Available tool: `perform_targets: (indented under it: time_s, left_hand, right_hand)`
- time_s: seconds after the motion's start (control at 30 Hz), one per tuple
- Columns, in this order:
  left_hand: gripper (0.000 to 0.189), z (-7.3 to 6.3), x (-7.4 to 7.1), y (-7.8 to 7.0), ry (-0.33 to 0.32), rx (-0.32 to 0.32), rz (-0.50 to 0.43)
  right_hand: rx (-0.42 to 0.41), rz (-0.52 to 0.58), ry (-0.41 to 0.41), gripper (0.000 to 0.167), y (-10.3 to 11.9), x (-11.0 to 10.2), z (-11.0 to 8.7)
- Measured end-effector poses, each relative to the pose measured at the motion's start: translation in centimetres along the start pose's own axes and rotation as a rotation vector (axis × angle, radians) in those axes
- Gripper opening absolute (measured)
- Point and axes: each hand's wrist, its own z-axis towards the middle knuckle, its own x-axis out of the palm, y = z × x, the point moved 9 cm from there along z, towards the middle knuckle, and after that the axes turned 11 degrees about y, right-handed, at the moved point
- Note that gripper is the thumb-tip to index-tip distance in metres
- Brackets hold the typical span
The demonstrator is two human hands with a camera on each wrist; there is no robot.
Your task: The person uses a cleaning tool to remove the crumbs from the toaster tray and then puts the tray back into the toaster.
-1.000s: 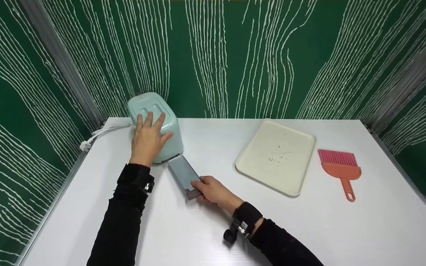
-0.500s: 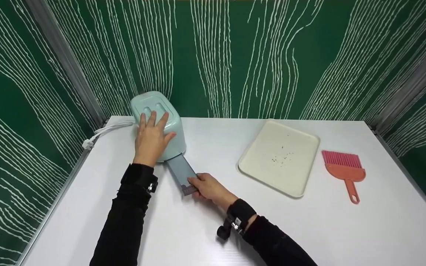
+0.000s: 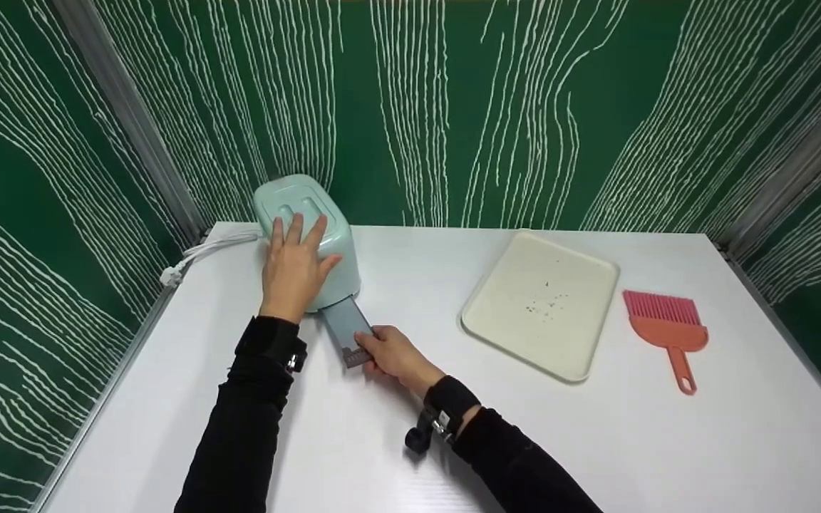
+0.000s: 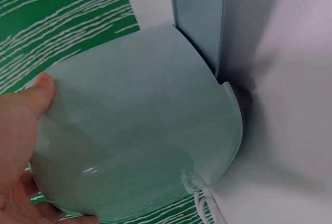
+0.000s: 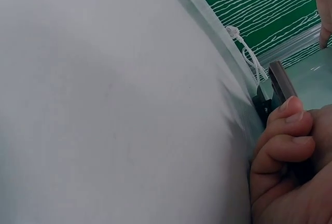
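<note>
A mint-green toaster (image 3: 343, 267) stands at the back left of the white table. On its top my left hand (image 3: 293, 274) rests with spread, straight fingers; in the left wrist view its thumb lies along the toaster's side (image 4: 135, 105). A grey crumb tray (image 3: 343, 320) sticks out of the low slot at the toaster's near end. My right hand (image 3: 396, 354) pinches the tray's outer end, thumb above and fingers beneath. Those curled fingers (image 5: 282, 151) show in the right wrist view, where the tray's dark edge (image 5: 281, 81) rises past them.
A cream rectangular tray (image 3: 517, 342) scattered with dark crumbs lies right of centre. Farther right is an orange-handled brush (image 3: 669, 333) with pink bristles. The toaster's white cord and plug (image 3: 171, 276) lie at the left edge. Green patterned panels (image 3: 410, 114) stand behind the table.
My right hand has moved up and left toward the toaster, sliding the crumb tray deeper into the slot, so less of it shows. The left hand stays on the toaster.
</note>
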Motion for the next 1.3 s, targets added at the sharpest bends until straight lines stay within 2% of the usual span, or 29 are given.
perform_targets:
  time_s: [0.27,0.47,0.57,0.73,0.9,1.3]
  left_hand:
    - [0.071,0.1,0.1,0.1,0.011,-0.015,0.006]
    - [0.071,0.2,0.3,0.2,0.044,-0.033,0.010]
    - [0.070,0.1,0.3,0.1,0.047,-0.032,0.013]
    - [0.069,0.0,0.1,0.1,0.013,-0.016,0.018]
    - [0.068,0.0,0.1,0.2,0.020,-0.031,-0.002]
    - [0.070,-0.2,0.3,0.4,0.032,-0.041,0.003]
  right_hand:
    - [-0.015,-0.002,-0.038,0.026,0.3,-0.1,0.6]
    - [-0.008,-0.005,-0.065,0.027,0.3,-0.2,1.0]
    - [-0.002,0.031,-0.073,0.028,0.3,-0.3,1.1]
    - [-0.008,0.085,-0.086,0.031,0.2,-0.4,1.1]
    - [-0.025,0.160,-0.078,0.023,0.1,-0.3,1.3]
    - [0.040,0.333,-0.075,0.020,-0.6,-0.2,2.0]
